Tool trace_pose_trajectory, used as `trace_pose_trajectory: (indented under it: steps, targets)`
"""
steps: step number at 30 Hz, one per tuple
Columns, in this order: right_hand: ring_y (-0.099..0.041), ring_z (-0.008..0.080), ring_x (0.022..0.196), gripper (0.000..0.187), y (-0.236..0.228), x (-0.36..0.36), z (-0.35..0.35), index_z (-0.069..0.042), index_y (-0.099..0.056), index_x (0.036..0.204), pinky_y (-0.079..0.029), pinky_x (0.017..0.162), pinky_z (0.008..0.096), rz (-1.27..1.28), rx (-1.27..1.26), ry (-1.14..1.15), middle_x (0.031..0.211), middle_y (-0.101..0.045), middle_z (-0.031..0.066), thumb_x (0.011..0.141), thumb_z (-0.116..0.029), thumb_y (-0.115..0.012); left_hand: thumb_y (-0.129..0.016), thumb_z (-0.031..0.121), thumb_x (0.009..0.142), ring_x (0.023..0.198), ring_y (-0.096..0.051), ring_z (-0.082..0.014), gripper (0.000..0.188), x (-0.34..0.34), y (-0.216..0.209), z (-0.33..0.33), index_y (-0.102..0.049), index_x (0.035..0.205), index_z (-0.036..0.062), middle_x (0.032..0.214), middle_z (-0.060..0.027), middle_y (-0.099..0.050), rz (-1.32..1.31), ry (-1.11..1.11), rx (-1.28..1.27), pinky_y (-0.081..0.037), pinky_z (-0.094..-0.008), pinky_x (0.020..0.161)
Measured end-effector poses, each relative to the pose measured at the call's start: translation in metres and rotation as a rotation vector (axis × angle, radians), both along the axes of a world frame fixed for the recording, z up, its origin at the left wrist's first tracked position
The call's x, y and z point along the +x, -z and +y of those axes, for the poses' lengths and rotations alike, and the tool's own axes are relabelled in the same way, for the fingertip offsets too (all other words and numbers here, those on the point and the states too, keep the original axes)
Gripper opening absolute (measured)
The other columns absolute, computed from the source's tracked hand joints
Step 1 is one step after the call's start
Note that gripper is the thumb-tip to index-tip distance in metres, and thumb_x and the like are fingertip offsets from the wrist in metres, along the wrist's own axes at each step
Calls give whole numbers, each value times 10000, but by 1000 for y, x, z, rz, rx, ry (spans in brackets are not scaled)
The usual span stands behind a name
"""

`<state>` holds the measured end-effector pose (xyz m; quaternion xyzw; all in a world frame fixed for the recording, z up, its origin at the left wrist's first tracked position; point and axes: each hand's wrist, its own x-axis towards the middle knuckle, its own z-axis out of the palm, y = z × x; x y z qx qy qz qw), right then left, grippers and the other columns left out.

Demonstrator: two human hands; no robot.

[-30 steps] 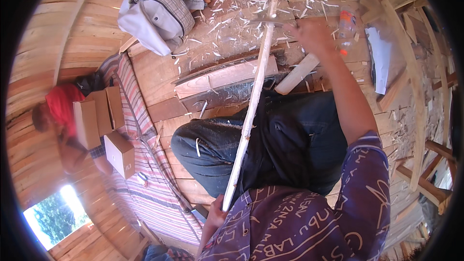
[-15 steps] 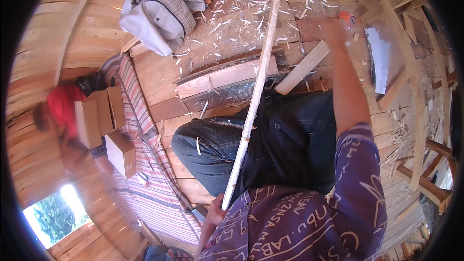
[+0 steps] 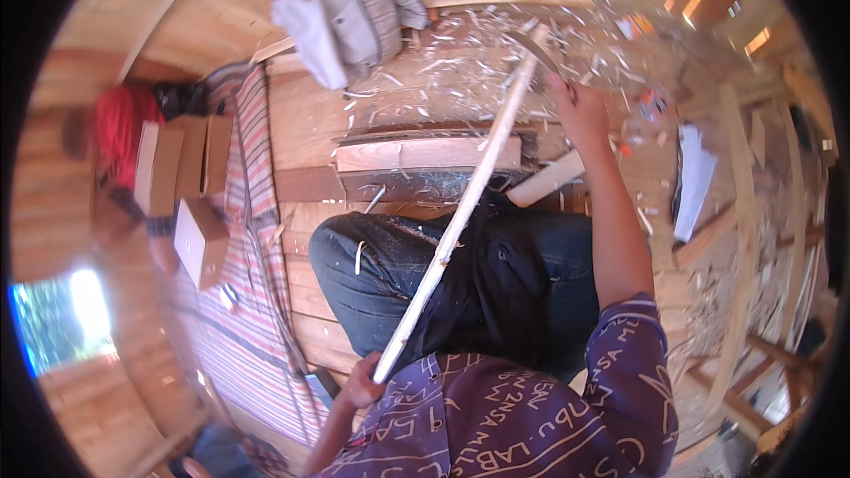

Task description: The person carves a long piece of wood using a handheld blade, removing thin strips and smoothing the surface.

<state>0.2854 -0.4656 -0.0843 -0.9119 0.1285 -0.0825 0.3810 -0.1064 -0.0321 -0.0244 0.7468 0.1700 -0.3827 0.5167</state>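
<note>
A long, pale peeled stick [image 3: 482,173] slants across my lap from near my waist to the shavings beyond my knees. My left hand [image 3: 360,382] is closed round its near end. Out at the far end, my right hand [image 3: 582,113] grips a knife [image 3: 537,51] by the handle, which my fingers mostly hide. The dark, curved blade lies across the stick close to its tip; whether it cuts into the wood I cannot tell.
Wood shavings [image 3: 460,53] litter the plank floor around a grey bag [image 3: 341,22]. Planks [image 3: 425,155] lie before my knees, white paper [image 3: 695,181] to the right. Leftward, cardboard boxes [image 3: 181,164] stand by a striped mat [image 3: 257,301], beside a person in red [image 3: 124,137].
My right hand has swung leftward to the stick's far end, where the knife now shows; earlier it was a blur off to the right. The whole view has shifted slightly.
</note>
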Motion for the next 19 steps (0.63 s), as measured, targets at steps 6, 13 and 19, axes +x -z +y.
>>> trace_pose_trajectory:
  steps: [6, 13, 19]
  targets:
    - [-599, 319, 646, 604, 19, 0, -9, 35, -665, 835, -458, 664, 428, 28, 33, -45, 651, -588, 200, 930, -544, -524, -766, 155, 716, 709, -535, -119, 409, 15, -20, -26, -572, 1041, 0, 773, -66, -574, -385, -95, 182, -449, -285, 638]
    - [-627, 232, 725, 541, 49, 1, -33, 39, -696, 954, -470, 706, 384, 48, 151, -127, 742, -659, 167, 954, -476, -531, -845, 456, 689, 619, -672, -289, 647, 36, -43, -5, -533, 1058, 26, 656, -160, -629, -644, -351, 670, -503, -363, 567]
    - [-632, 179, 799, 490, 31, -24, -17, 16, -716, 1014, -477, 806, 323, -169, 105, -199, 844, -709, 139, 904, -456, -644, -792, 527, 719, 634, -674, -333, 628, 39, -56, 6, -539, 1078, 78, 619, -153, -618, -638, -324, 935, -515, -437, 598]
